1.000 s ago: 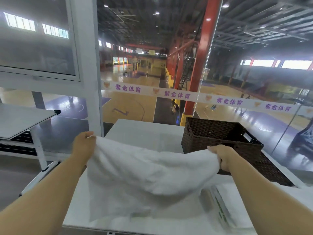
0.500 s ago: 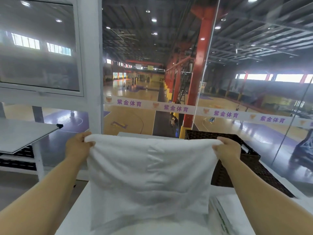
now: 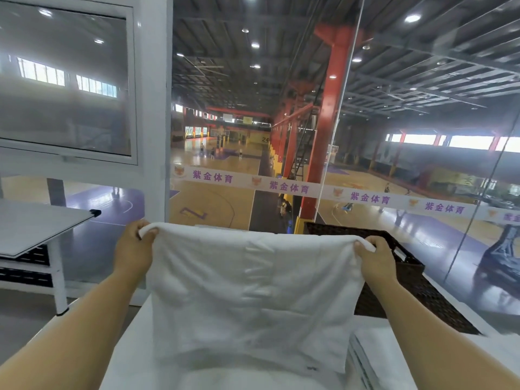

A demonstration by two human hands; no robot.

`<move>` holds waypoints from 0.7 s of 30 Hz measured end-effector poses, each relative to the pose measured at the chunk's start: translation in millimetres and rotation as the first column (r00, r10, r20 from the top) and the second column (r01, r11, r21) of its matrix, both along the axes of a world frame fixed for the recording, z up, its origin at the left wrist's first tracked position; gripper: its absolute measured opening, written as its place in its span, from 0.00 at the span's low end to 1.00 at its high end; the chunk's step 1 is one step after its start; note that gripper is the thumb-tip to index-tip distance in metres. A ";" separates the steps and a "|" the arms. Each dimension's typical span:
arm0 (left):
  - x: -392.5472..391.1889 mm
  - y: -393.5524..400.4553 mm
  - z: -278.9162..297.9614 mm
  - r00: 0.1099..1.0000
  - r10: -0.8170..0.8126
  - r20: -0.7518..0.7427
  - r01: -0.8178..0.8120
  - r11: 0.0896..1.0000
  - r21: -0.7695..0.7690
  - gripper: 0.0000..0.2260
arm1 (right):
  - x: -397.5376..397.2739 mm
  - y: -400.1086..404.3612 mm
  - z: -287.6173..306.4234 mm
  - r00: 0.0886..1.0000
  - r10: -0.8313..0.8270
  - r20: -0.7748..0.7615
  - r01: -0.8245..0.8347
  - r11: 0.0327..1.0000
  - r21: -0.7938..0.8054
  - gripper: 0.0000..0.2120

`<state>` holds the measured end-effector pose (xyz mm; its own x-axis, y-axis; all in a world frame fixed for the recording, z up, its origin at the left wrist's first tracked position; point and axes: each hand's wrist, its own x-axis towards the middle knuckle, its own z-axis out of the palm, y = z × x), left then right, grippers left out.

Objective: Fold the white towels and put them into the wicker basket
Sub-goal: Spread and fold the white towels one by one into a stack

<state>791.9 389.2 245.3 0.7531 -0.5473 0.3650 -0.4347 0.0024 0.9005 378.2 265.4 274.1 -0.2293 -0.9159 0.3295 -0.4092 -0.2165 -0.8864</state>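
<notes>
Both hands hold one white towel [image 3: 253, 299] up by its top corners, spread flat and facing the camera above the white table [image 3: 123, 358]. The left hand [image 3: 133, 249] pinches the upper left corner, with the cloth bunched over the fingertips; the right hand [image 3: 375, 260] grips the upper right corner in the same way, its thumb over the folded edge. The top edge runs nearly level between the two hands, sagging slightly in the middle, and the towel hangs down until its lower part meets the table surface near the front edge. A small dark tag shows near its lower right corner. The wicker basket [image 3: 408, 274], dark brown, sits on the table toward the far right corner, partly hidden behind the towel and the right hand. A stack of folded white towels [image 3: 377, 358] lies at the right edge of the table, near the front, just beside the hanging cloth. Beyond the far edge stands a glass wall [image 3: 281, 164] overlooking a basketball court, and a grey side table [image 3: 36, 226] stands off to the left.
</notes>
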 end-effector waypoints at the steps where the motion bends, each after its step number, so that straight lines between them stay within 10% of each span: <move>1: -1.2 1.1 -4.1 1.000 -0.010 -0.023 0.009 1.000 -0.022 0.08 | -1.1 0.8 -3.3 1.000 0.006 -0.016 -0.006 1.000 0.020 0.04; 21: 17.9 -82.7 -145.0 0.997 -0.073 -0.001 0.063 0.852 0.520 0.03 | 43.5 -70.1 -144.8 0.866 0.138 -0.480 0.077 0.913 0.401 0.03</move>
